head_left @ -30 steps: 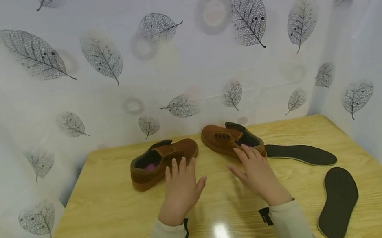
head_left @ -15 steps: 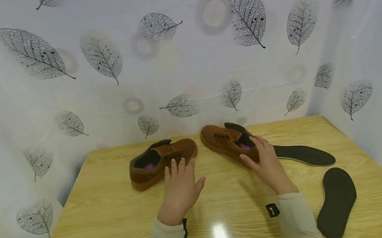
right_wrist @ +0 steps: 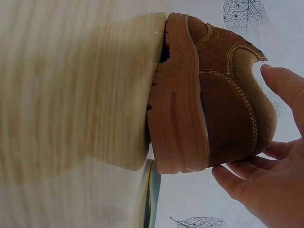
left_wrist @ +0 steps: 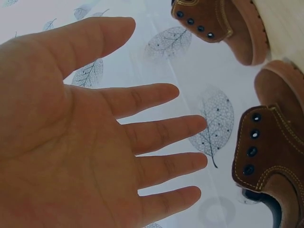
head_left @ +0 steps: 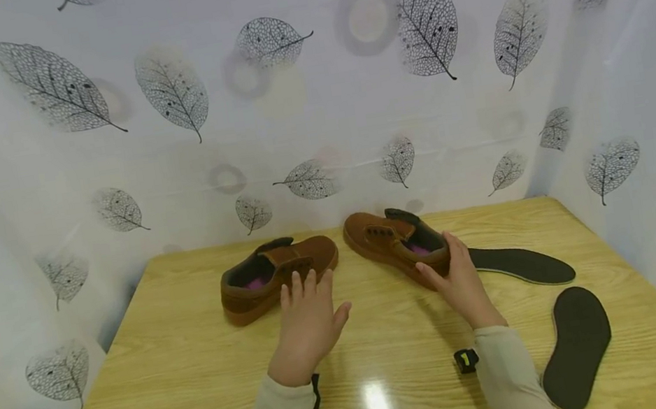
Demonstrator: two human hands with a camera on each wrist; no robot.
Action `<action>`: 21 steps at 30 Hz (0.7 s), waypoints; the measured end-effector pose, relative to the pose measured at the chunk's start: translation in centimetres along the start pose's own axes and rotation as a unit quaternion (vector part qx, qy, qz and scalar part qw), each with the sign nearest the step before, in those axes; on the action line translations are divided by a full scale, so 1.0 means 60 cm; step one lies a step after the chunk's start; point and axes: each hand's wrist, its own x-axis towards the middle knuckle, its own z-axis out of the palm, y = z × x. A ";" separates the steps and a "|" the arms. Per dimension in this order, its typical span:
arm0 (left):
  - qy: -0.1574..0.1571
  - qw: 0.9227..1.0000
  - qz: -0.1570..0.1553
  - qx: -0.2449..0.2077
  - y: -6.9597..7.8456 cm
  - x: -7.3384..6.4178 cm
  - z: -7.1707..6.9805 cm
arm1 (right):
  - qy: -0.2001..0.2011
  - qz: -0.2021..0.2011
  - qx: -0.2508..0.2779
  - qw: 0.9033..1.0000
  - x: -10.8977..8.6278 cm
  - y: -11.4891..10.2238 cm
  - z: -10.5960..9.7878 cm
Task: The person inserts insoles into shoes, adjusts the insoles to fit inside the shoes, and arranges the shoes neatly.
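Two brown shoes with black eyelets stand at the back of the wooden table. My right hand (head_left: 462,283) holds the heel of the right shoe (head_left: 379,238). In the right wrist view, the fingers (right_wrist: 232,183) wrap behind the heel while the thumb lies by the collar. A purple patch shows inside each shoe. In front of the left shoe (head_left: 245,309) hovers my left hand (head_left: 305,331), palm down, fingers straight and spread, holding nothing. The left wrist view shows its bare palm (left_wrist: 80,128) apart from both shoes.
A black insole (head_left: 524,265) lies to the right of the right shoe, one end behind my hand. Nearer the front right is a second black insole (head_left: 576,347). A white curtain (head_left: 313,107) with leaf prints closes off the back and sides of the table (head_left: 178,396).
My right hand has moved right, from in front of the right shoe to its heel, and taken hold of it. The left hand stays nearly still.
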 end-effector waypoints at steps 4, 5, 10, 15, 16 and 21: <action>0.003 1.000 0.004 -0.001 0.000 -0.001 -0.001 | -0.012 0.021 0.012 1.000 0.004 0.010 0.003; 0.001 1.000 0.003 0.000 0.000 0.000 -0.001 | -0.014 0.025 0.013 1.000 0.005 0.011 0.003; -0.008 1.000 -0.001 0.003 0.000 0.002 -0.002 | -0.015 0.028 0.011 0.999 0.006 0.012 0.001; -0.013 1.000 -0.005 0.009 0.001 0.003 -0.002 | -0.011 0.026 0.011 1.000 0.009 0.014 -0.001; -0.013 1.000 -0.006 0.010 0.001 0.003 -0.002 | -0.009 0.025 0.012 1.000 0.009 0.014 -0.001; -0.014 1.000 -0.008 0.013 0.003 0.003 -0.002 | 0.000 0.018 0.014 1.000 0.010 0.017 -0.001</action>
